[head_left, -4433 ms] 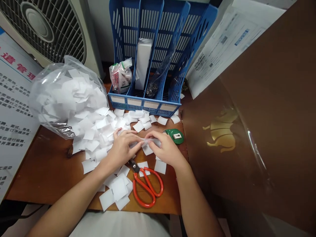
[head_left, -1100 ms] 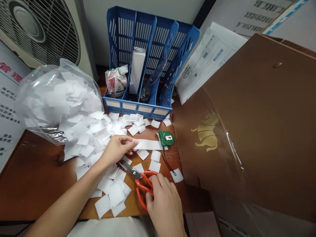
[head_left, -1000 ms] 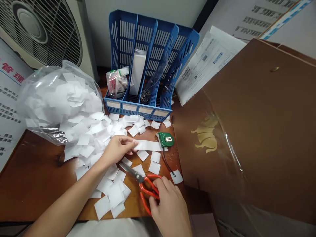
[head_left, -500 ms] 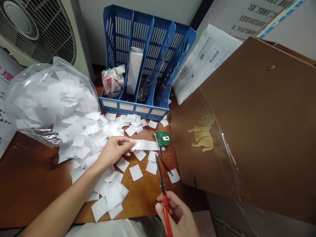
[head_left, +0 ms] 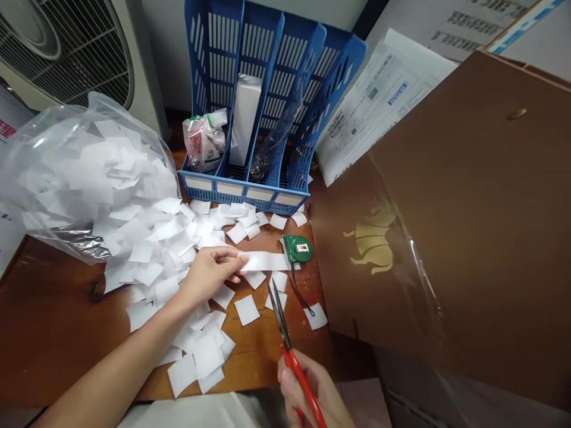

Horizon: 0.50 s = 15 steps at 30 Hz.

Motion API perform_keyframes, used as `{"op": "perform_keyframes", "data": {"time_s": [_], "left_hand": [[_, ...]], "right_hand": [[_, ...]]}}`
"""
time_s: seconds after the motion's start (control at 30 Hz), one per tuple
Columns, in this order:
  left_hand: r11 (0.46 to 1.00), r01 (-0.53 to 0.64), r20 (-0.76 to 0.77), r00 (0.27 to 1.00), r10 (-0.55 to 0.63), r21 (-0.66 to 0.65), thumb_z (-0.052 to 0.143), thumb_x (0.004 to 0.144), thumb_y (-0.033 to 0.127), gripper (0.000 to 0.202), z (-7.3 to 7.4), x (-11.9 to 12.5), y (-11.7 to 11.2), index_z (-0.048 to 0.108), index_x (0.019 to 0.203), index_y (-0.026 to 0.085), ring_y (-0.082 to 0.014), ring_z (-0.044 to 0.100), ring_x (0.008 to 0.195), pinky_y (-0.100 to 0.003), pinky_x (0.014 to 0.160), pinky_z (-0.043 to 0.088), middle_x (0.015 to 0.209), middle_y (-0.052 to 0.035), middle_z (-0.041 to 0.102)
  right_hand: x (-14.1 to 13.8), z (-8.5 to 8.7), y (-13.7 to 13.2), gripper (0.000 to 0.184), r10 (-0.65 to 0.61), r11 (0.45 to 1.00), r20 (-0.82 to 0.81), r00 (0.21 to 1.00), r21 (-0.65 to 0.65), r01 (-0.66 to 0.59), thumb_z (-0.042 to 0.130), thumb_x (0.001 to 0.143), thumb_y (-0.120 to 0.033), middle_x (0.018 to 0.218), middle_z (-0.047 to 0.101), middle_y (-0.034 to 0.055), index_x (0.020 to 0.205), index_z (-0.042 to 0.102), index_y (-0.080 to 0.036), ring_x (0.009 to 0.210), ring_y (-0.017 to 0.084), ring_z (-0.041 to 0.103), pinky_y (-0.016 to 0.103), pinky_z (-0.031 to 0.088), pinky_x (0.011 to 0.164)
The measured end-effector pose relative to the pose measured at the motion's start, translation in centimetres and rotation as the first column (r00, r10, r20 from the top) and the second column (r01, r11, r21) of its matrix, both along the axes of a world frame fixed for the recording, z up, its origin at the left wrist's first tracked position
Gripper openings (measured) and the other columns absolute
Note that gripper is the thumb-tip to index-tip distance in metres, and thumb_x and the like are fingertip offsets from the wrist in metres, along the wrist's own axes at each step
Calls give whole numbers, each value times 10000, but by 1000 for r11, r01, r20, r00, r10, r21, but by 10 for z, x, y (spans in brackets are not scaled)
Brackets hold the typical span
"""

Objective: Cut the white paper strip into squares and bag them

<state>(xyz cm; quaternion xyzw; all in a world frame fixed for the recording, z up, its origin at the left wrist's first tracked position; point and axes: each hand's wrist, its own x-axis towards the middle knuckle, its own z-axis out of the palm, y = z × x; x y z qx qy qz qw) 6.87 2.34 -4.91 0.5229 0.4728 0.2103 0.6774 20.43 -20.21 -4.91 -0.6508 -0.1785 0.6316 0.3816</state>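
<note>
My left hand [head_left: 217, 267] pinches the left end of a white paper strip [head_left: 265, 261] between thumb and fingers. The strip's right end reaches a green tape measure [head_left: 300, 248] with a black wrist cord. Low in the view, my right hand [head_left: 310, 386] grips red-handled scissors [head_left: 294, 362], their blades slightly parted and pointing up toward the strip, apart from it. Several cut paper squares [head_left: 247, 310] lie on the wooden table between the hands. A large heap of white squares [head_left: 156, 249] spreads on the left, beside and under my left forearm.
A clear plastic bag [head_left: 27, 154] full of paper squares lies at left, before a fan [head_left: 84, 53]. A blue file rack [head_left: 250, 193] stands behind the heap. A large brown box [head_left: 468, 238] with a gold elephant bounds the right side, with a labelled white envelope [head_left: 379, 101] behind it.
The scissors' blades have parted a little and their tips have shifted left. My left hand keeps its pinch on the strip. The whole view has shifted slightly.
</note>
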Motion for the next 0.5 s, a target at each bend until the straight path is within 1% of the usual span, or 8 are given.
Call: {"op": "perform_keyframes", "data": {"time_s": [0.07, 0.17, 0.23, 0.4, 0.5], "left_hand": [[1000, 0, 6, 1000, 1, -11, 816, 798, 481, 373, -1, 0, 0, 784, 899, 123, -106, 664, 605, -190, 618, 566, 769, -65, 765], [1000, -7, 17, 1000, 8, -20, 826, 784, 490, 392, -3, 0, 0, 780, 907, 121, -115, 676, 623, -197, 627, 574, 771, -72, 766], [1000, -11, 22, 1000, 11, -21, 829, 777, 497, 401, -4, 1, -1, 780, 905, 121, -120, 684, 638, -199, 635, 578, 773, -74, 767], [999, -30, 32, 999, 32, -38, 851, 737, 505, 407, 0, 3, -2, 787, 877, 128, -133, 691, 644, -207, 627, 580, 754, -66, 763], [998, -37, 43, 998, 39, -45, 859, 725, 512, 414, 1, 3, -2, 787, 867, 130, -135, 693, 651, -206, 624, 580, 754, -66, 763]], "right_hand": [[2, 0, 9, 682, 51, 999, -61, 997, 7, -51, 617, 775, -857, 632, 475, -44, 843, 525, -185, 428, 95, 500, 220, 340, 472], [2, -1, 27, 648, 60, 997, -109, 992, 59, -54, 597, 824, -821, 600, 477, -52, 838, 534, -177, 431, 113, 566, 209, 338, 481], [1, -2, 38, 630, 48, 997, -91, 995, 60, -42, 616, 828, -799, 580, 490, -47, 866, 571, -171, 436, 122, 576, 212, 350, 485], [0, -1, 56, 660, 50, 997, -62, 997, 61, -46, 602, 828, -813, 564, 534, -27, 919, 636, -160, 441, 145, 594, 231, 373, 469], [0, 0, 59, 618, 49, 997, -54, 997, 65, -46, 573, 904, -752, 612, 567, -28, 969, 649, -142, 464, 118, 581, 226, 407, 475]]}}
